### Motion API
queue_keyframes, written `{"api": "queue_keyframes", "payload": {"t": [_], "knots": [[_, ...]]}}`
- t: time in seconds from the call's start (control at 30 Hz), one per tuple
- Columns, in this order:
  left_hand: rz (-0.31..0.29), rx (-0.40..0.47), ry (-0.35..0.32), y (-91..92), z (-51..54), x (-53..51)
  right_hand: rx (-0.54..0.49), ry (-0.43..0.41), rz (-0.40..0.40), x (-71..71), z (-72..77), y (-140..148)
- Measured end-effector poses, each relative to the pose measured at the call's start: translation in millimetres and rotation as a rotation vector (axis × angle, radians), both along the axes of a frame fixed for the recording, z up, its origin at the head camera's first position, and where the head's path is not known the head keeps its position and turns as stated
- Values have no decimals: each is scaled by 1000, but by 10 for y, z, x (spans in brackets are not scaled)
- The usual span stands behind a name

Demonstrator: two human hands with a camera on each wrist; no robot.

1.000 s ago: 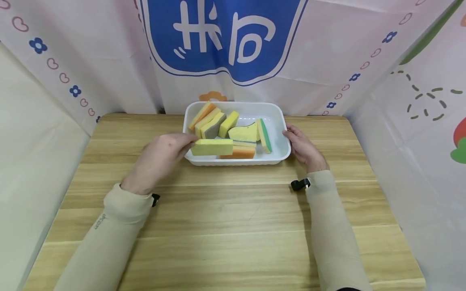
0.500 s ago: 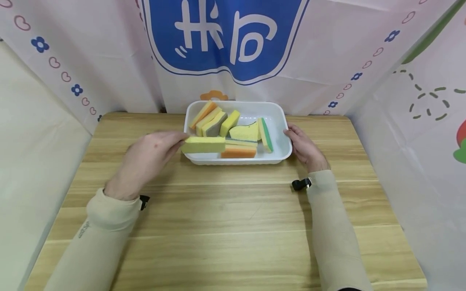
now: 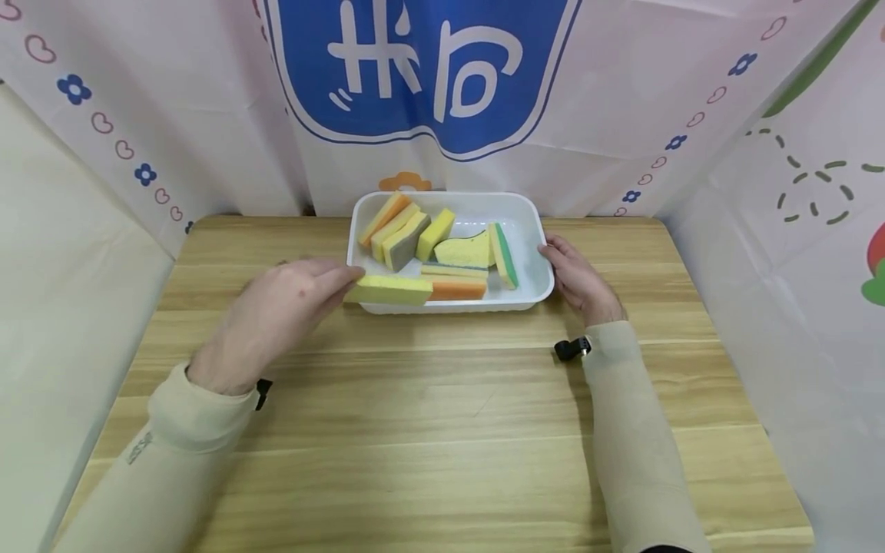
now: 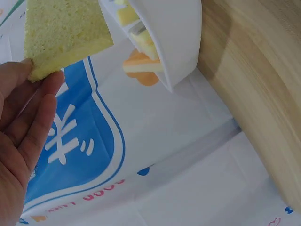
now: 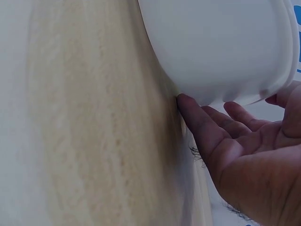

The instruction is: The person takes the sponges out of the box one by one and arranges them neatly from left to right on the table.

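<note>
Pinching yellow sponge [image 3: 394,291], left hand [image 3: 276,313] nearly closed; right hand [image 3: 581,280], loosely extended, touching tray [image 3: 529,265].

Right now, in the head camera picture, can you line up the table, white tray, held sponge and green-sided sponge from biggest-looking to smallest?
Table
White tray
Held sponge
Green-sided sponge
The held one may be nearer the camera, so real sizes are unsure.

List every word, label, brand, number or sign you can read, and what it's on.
None reads legibly.
Blue shield-shaped print on the white cloth backdrop: large white characters, cropped, unreadable.
Pink lettering on that backdrop, left wrist view: too small, blurred.
Dark lettering on the beige fabric left sleeve: too small, blurred.
White rectangular plastic tray, held yellow rectangular sponge: no lettering visible.
</note>
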State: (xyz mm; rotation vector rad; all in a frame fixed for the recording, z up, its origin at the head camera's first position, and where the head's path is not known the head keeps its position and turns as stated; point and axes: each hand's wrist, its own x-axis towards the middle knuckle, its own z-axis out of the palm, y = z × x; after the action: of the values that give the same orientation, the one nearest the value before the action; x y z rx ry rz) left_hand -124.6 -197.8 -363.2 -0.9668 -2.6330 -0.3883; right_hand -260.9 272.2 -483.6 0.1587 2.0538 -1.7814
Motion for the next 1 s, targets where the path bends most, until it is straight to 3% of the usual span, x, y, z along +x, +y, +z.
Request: {"api": "queue_keyframes", "payload": {"t": [0.33,0.7,1.0], "knots": [[-88,-99,34,35,7,46,12,5,7,-13,-20,24],[-111,-199,16,13,-56,112,5,-12,-4,-26,-23,31],[-109,-271,87,-31,-177,125,5,-9,4,-26,-29,31]]}}
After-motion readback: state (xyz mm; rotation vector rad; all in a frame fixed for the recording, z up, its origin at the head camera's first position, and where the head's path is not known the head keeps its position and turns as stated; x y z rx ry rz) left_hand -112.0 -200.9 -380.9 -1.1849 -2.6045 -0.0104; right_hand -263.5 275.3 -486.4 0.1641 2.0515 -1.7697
